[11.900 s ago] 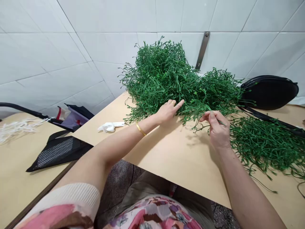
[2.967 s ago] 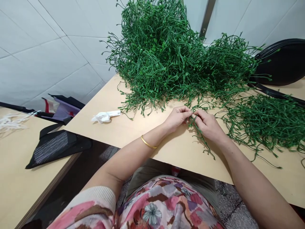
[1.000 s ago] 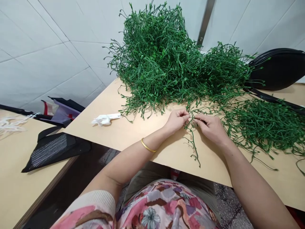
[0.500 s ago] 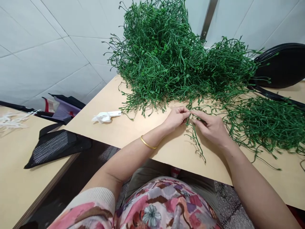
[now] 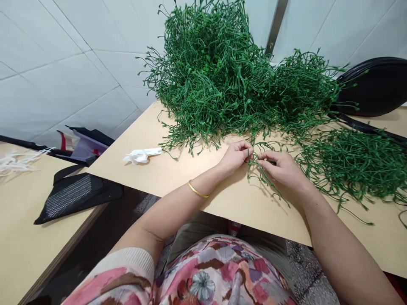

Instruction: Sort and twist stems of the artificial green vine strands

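Note:
Between my hands, just above the tabletop, hangs a thin green artificial plant stem (image 5: 269, 183) with small side sprigs, its tail slanting down to the right. My left hand (image 5: 238, 157) pinches the upper part of this stem between thumb and fingertips. My right hand (image 5: 281, 167) has thumb and forefinger closed on the same stem slightly lower and to the right. Exactly which sprig each fingertip grips is partly hidden. Behind my hands rises a large heap of green artificial stems (image 5: 210, 80). To the right of my right hand lies a flatter pile of similar stems (image 5: 362, 163).
A crumpled white tissue or wrapper (image 5: 140, 156) lies left on the table (image 5: 184, 182). A black round bag (image 5: 375, 87) with a strap stands at the back right. On the left table are a black mesh pouch (image 5: 68, 197), a folded umbrella (image 5: 85, 144) and white strips (image 5: 22, 163).
My right hand has moved a little apart from my left and slightly down. The stem's hanging tail has swung to the right. The left hand stays nearly in place.

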Tool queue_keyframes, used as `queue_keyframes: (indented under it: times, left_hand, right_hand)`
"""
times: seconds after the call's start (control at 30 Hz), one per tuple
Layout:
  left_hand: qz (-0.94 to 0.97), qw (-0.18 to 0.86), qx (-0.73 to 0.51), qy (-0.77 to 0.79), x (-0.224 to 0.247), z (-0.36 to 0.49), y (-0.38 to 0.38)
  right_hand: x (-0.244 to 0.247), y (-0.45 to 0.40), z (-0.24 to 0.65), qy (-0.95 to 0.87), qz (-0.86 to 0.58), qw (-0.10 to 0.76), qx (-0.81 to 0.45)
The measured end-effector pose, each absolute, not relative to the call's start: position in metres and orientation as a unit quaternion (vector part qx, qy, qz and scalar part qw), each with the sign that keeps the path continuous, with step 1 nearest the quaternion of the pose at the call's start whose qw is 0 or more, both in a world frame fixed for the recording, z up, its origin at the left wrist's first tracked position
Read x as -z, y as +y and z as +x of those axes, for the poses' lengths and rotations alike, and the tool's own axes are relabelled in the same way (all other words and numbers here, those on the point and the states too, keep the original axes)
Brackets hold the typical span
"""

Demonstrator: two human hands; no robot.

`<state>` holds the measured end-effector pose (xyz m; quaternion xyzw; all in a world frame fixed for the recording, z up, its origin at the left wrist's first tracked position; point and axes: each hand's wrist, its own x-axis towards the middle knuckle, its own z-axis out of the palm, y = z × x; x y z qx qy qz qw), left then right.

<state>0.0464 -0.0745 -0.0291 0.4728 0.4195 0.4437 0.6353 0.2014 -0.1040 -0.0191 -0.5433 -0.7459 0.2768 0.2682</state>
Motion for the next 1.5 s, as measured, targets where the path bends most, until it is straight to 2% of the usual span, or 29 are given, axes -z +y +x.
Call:
queue_keyframes:
  times: [0.23,0.53,0.83,1.07,1.3,1.43,1.5]
  left_hand:
    - [0.483,0.653,-0.419,0.406,0.030,0.043,-0.074]
    - [0.503,0.640,-0.420,0.401,0.029,0.044,-0.077]
    - [0.506,0.653,-0.408,0.389,0.033,0.043,-0.074]
    - [0.528,0.642,-0.394,0.393,0.034,0.046,-0.075]
    - [0.576,0.595,-0.382,0.410,0.040,0.047,-0.072]
    - [0.665,0.482,-0.354,0.448,0.040,0.048,-0.072]
    - [0.714,0.406,-0.348,0.452,0.040,0.047,-0.072]
  right_hand:
    - [0.025,-0.103,0.197,-0.751,-0.545,0.288,-0.237]
    - [0.020,-0.097,0.202,-0.717,-0.504,0.339,-0.343]
    - [0.018,-0.100,0.199,-0.721,-0.505,0.298,-0.370]
    - [0.026,-0.099,0.204,-0.780,-0.562,0.227,-0.157]
    - [0.029,-0.099,0.204,-0.814,-0.546,0.168,-0.106]
    - [0.032,-0.098,0.204,-0.815,-0.567,0.111,-0.033]
    - [0.033,-0.097,0.204,-0.814,-0.569,0.105,-0.051]
